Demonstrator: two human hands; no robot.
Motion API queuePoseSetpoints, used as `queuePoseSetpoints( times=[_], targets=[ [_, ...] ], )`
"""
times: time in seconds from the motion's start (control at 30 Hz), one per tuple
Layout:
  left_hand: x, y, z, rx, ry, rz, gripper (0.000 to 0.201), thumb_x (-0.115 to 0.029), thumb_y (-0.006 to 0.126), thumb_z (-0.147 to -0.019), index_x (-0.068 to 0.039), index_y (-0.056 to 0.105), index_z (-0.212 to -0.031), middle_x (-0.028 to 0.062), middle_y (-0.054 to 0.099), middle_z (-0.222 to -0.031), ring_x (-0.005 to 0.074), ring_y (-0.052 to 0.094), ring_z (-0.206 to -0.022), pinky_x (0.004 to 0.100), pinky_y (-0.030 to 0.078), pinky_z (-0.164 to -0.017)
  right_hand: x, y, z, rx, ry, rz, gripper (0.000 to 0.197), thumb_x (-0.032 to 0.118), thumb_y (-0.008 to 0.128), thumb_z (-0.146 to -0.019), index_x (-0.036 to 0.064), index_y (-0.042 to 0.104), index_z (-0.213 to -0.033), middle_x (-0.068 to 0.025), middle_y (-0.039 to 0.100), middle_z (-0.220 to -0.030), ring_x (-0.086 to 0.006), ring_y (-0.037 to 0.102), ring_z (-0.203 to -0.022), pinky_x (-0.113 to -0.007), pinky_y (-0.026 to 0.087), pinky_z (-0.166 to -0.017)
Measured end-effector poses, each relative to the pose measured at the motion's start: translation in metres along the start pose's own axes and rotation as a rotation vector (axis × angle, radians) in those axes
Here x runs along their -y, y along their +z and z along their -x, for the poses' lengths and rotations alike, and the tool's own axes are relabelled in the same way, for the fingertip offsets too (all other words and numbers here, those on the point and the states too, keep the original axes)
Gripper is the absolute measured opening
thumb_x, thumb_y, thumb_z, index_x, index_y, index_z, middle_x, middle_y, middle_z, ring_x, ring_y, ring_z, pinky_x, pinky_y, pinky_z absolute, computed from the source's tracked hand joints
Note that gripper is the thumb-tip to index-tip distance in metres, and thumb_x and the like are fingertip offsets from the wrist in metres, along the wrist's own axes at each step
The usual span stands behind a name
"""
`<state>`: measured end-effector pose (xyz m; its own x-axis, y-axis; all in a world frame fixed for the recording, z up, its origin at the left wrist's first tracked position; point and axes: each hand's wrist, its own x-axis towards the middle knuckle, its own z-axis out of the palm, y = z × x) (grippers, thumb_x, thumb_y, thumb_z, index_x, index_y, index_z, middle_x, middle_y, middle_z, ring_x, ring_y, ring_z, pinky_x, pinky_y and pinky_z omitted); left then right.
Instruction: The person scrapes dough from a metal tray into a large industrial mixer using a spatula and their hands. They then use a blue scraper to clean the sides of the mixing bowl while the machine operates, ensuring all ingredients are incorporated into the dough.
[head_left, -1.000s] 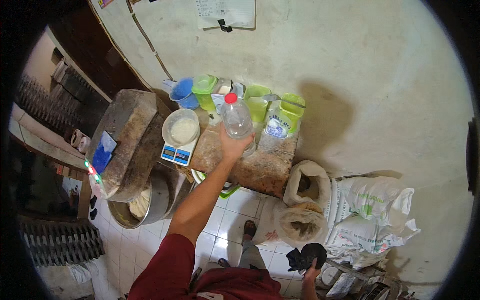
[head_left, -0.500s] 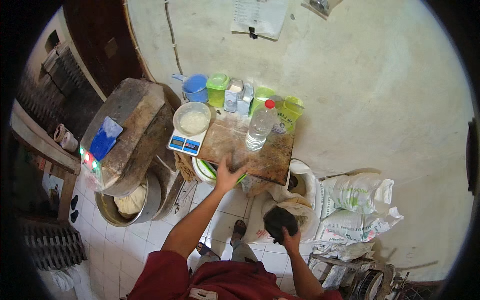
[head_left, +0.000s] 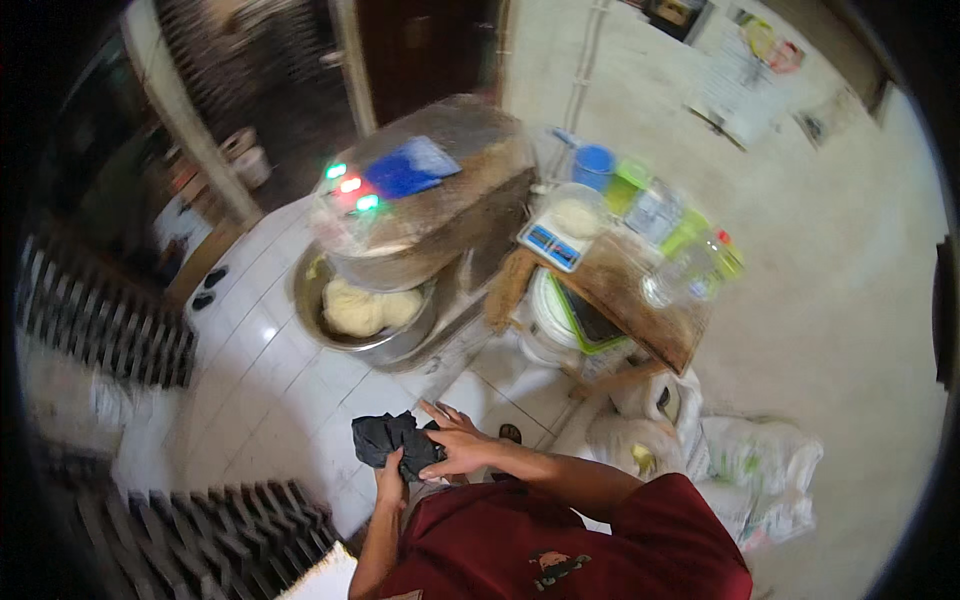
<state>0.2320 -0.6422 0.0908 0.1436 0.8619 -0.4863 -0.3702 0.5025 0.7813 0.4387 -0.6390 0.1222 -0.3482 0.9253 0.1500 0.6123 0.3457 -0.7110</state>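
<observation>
Black cloth [head_left: 388, 440]: crumpled, bunched between left hand [head_left: 392, 484], right hand [head_left: 455, 446].

1. We see a black cloth [head_left: 388, 440], crumpled into a soft bundle.
2. We see it held between both hands, close to the chest, above the white tiled floor.

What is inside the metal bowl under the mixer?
The metal bowl holds a pale lump of dough. The mixer head covers the bowl's rear part, so anything there is hidden.
</observation>
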Motion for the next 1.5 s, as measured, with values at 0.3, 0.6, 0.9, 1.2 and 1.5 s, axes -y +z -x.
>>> queuePoseSetpoints(
  times=[0.3, 0.6, 0.9, 1.2, 1.5],
  targets=[
    [-0.017, -0.186, 0.165, -0.831, 0.367, 0.074, 0.048, -0.025, 0.064, -0.092, 0.004, 0.056, -0.130, 0.0091, 0.063, -0.121, 0.0224, 0.062, -0.106, 0.0373, 0.049, -0.098, -0.027, 0.030, -0.022, 0.047, 0.166, -0.498, 0.019, 0.015, 0.071, -0.091, 0.0042, 0.071, -0.106, -0.0103, 0.073, -0.107, -0.0216, 0.071, -0.096, -0.036, 0.055, -0.085],
    [0.194, -0.298, 0.327, -1.132, -0.119, -0.898, 0.098, -0.050, 0.083, -0.070, 0.010, 0.046, -0.139, 0.0333, 0.059, -0.128, 0.0456, 0.056, -0.122, 0.0503, 0.044, -0.104, -0.137, 0.020, 0.031, 0.371, 0.430, -0.243, 0.036, 0.025, 0.071, -0.090, 0.0018, 0.066, -0.116, -0.0175, 0.071, -0.112, -0.0273, 0.071, -0.092, -0.040, 0.057, -0.082],
    [0.130, -0.266, 0.277, -1.792, 0.013, -1.435, 0.078, -0.051, 0.067, -0.090, 0.003, 0.046, -0.141, 0.0299, 0.045, -0.141, 0.0473, 0.043, -0.130, 0.0586, 0.037, -0.104, -0.127, 0.053, -0.056, 0.230, 0.279, -0.208, 0.038, 0.023, 0.074, -0.087, 0.0016, 0.065, -0.118, -0.0155, 0.069, -0.113, -0.0271, 0.069, -0.098, -0.038, 0.055, -0.085],
    [-0.075, -0.253, 0.114, -1.073, 0.613, -1.032, 0.064, -0.007, 0.066, -0.089, 0.002, 0.037, -0.145, 0.0176, 0.029, -0.152, 0.0366, 0.043, -0.133, 0.0470, 0.043, -0.102, -0.179, -0.089, -0.225, -0.698, 0.608, -0.584, 0.025, 0.018, 0.068, -0.093, 0.0013, 0.063, -0.110, -0.0048, 0.064, -0.088, -0.0156, 0.064, -0.080, -0.032, 0.051, -0.068],
    [-0.176, -0.243, -0.059, -0.606, 0.535, -0.973, 0.066, -0.011, 0.063, -0.092, -0.003, 0.033, -0.150, 0.0137, 0.035, -0.146, 0.0308, 0.045, -0.129, 0.0452, 0.048, -0.098, -0.241, -0.205, -0.355, -1.303, 0.749, 0.255, 0.063, 0.036, 0.085, -0.079, -0.0030, 0.057, -0.120, -0.0173, 0.067, -0.102, -0.0303, 0.068, -0.092, -0.042, 0.055, -0.079]
  ],
)
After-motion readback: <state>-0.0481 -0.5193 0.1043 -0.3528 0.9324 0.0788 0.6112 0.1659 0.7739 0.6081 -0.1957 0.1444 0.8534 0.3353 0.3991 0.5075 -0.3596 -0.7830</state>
